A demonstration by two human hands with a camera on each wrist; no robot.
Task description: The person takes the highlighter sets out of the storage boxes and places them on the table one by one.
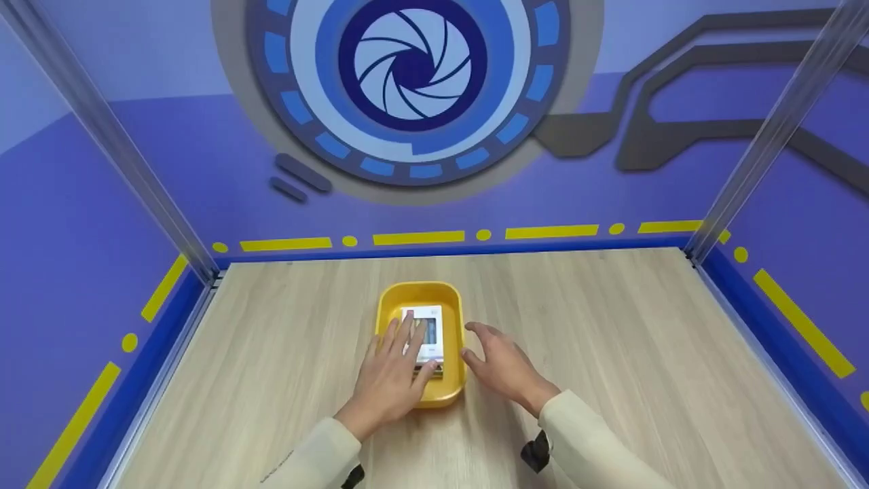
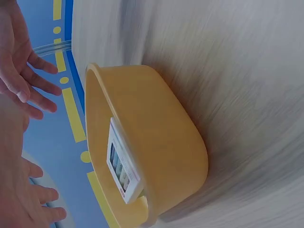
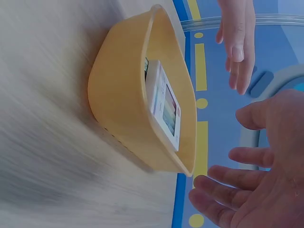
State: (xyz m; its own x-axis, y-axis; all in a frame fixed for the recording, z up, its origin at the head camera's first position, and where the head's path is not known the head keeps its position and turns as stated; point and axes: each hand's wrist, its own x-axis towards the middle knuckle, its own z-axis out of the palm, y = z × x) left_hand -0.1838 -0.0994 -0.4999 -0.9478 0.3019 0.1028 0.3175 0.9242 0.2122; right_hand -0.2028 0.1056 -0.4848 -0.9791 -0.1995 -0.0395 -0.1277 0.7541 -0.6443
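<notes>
A white box with a dark window lies in a yellow basin. Several coloured sticks show through its window in the left wrist view, where the box sits near the rim. Under the box the edge of another item shows, too small to tell. My left hand hovers over the basin with its fingers spread, covering part of the box in the head view. Just outside the basin's right rim is my right hand, fingers loosely bent and holding nothing. The right wrist view shows both hands apart from the box.
The basin stands on a pale wooden table. Blue-purple panels enclose the back and sides, with a printed round emblem on the back panel. Metal posts rise at the back corners.
</notes>
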